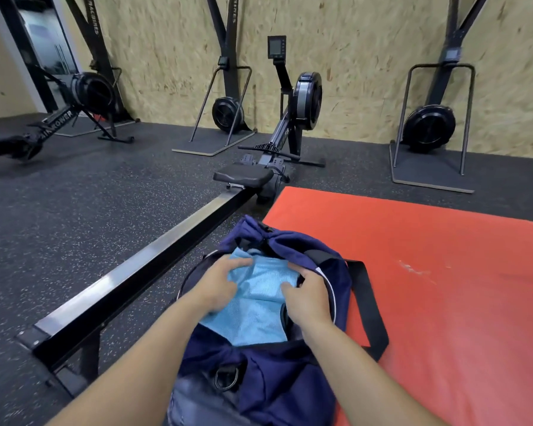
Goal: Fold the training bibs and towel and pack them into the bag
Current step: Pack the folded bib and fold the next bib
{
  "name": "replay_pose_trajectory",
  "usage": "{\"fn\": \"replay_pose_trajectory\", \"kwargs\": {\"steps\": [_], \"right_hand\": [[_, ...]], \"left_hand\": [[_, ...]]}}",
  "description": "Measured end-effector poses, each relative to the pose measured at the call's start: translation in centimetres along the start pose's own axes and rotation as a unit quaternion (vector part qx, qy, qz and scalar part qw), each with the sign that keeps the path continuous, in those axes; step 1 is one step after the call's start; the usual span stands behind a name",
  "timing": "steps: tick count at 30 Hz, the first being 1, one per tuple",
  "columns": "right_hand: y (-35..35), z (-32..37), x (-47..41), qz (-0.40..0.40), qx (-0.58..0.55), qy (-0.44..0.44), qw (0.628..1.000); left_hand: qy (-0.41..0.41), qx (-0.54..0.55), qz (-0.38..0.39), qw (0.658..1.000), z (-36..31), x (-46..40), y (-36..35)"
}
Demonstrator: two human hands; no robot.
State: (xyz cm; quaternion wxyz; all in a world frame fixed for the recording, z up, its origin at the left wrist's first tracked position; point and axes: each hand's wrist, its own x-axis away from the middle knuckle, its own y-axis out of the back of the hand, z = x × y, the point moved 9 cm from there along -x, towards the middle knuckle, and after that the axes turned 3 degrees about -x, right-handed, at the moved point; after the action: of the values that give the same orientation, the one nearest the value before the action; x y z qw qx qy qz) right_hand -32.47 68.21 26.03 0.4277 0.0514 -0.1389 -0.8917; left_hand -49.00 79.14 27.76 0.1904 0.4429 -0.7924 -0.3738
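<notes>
Cloth: light blue mesh fabric (256,299), folded, lying inside the open bag.
Bag: navy soft duffel (277,385), mouth gaping, black webbing strap (366,305) trailing right.
Left hand (216,287): fingers loosely spread, pressing the mesh down.
Right hand (308,298): fingers curled at the bag's right rim; grip unclear.
Mat: smooth orange pad (443,272), right.
Rower: black metal rail (142,272), left, on speckled rubber floor (74,210).

bib (259,290) in bag (277,382), mat (443,272) rt

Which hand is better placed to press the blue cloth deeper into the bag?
Probably the left hand: it lies on the blue cloth, while the right hand grips the bag rim.
</notes>
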Motion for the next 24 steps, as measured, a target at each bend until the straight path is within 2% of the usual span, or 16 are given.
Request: {"fn": "replay_pose_trajectory", "kwargs": {"steps": [3, 5, 6, 8, 10, 12, 14, 16, 20, 22, 24], "right_hand": [[-0.5, -0.3, 0.4, 0.033, 0.114, 0.016, 0.993], [-0.6, 0.5, 0.4, 0.034, 0.202, 0.034, 0.978], [-0.6, 1.3, 0.6, 0.028, 0.261, 0.052, 0.964], [-1.3, 3.5, 1.3, 0.014, 0.347, 0.121, 0.930], [-2.7, 5.4, 2.3, 0.023, 0.331, 0.199, 0.922], [-4.6, 5.2, 2.6, 0.052, 0.319, 0.224, 0.919], [-6.2, 3.3, 2.3, 0.072, 0.355, 0.215, 0.907], [-7.0, 1.0, 1.8, 0.097, 0.396, 0.171, 0.897], [-6.6, 0.2, 1.3, 0.097, 0.386, 0.102, 0.912], [-6.4, 0.4, 1.6, 0.115, 0.385, 0.090, 0.911], [-6.3, 1.0, 2.4, 0.145, 0.425, 0.113, 0.886]], "left_hand": [[-0.007, -0.023, 0.033, 0.999, 1.7, -0.1, -1.8], [-0.020, -0.137, -0.028, 0.990, 1.0, -0.1, -0.9], [-0.057, -0.226, -0.099, 0.968, -0.4, 0.1, 0.1], [-0.148, -0.313, -0.209, 0.914, -3.3, 1.2, 1.2], [-0.240, -0.351, -0.234, 0.875, -4.9, 2.1, 0.3], [-0.267, -0.371, -0.207, 0.865, -4.3, 2.0, -1.0], [-0.247, -0.395, -0.178, 0.867, -2.5, 1.7, -2.4], [-0.209, -0.388, -0.133, 0.888, -0.7, 1.3, -3.6], [-0.133, -0.328, -0.068, 0.933, 0.8, 0.4, -4.3], [-0.058, -0.289, -0.041, 0.955, 1.4, 0.1, -4.1], [0.007, -0.286, -0.063, 0.956, 1.9, 0.2, -3.1]]}}
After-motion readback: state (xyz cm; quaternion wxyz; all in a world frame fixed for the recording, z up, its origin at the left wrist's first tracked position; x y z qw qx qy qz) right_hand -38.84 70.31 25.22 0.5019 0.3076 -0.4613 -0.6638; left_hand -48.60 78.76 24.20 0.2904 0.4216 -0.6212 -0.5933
